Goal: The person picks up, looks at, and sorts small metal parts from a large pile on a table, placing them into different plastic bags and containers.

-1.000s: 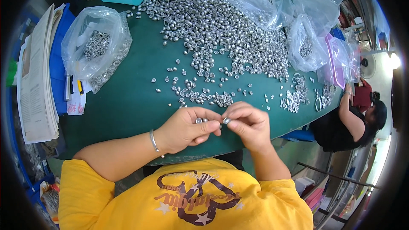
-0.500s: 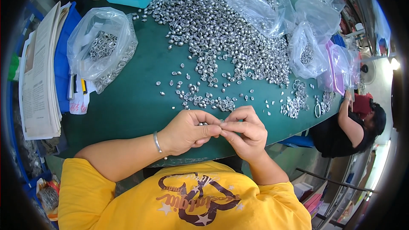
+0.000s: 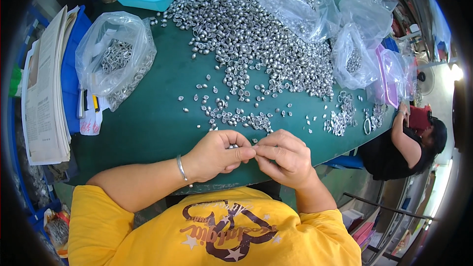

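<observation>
The left hand (image 3: 212, 154) had fingers curled round pieces (image 3: 233, 146); the right hand (image 3: 287, 158) pinched, contents hidden. Much seemed undone: a large heap (image 3: 261, 44) lay loose on the tabletop (image 3: 148, 133).

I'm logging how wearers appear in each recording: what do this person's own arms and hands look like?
Both the left hand and right hand are ungloved. A silver-coloured bangle circles the left wrist; none shows on the right. Short, plain yellow sleeves leave the forearms bare.

Paper stack (image 3: 43, 98) beside blue bin (image 3: 73, 76); fan (image 3: 427, 83) far right.
</observation>
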Demonstrator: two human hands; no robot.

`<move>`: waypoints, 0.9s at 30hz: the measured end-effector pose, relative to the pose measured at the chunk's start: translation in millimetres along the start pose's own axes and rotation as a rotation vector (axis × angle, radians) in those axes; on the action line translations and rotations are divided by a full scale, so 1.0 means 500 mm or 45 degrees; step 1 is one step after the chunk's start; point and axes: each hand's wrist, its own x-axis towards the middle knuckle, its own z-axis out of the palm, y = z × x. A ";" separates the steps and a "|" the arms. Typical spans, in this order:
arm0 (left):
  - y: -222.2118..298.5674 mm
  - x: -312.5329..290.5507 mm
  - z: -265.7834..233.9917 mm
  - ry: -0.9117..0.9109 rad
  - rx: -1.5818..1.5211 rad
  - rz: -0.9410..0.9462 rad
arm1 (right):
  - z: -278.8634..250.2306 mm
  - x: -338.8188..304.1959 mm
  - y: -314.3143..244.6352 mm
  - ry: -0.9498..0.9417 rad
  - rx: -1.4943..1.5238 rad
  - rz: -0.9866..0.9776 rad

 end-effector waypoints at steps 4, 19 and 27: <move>0.004 -0.003 0.007 0.005 0.056 -0.010 | -0.002 -0.006 -0.002 -0.033 0.076 0.091; 0.016 -0.005 -0.003 -0.136 0.181 -0.107 | 0.006 -0.011 -0.003 -0.034 0.203 0.062; 0.023 -0.002 -0.007 -0.094 0.245 -0.004 | 0.020 -0.008 -0.015 0.066 0.137 0.285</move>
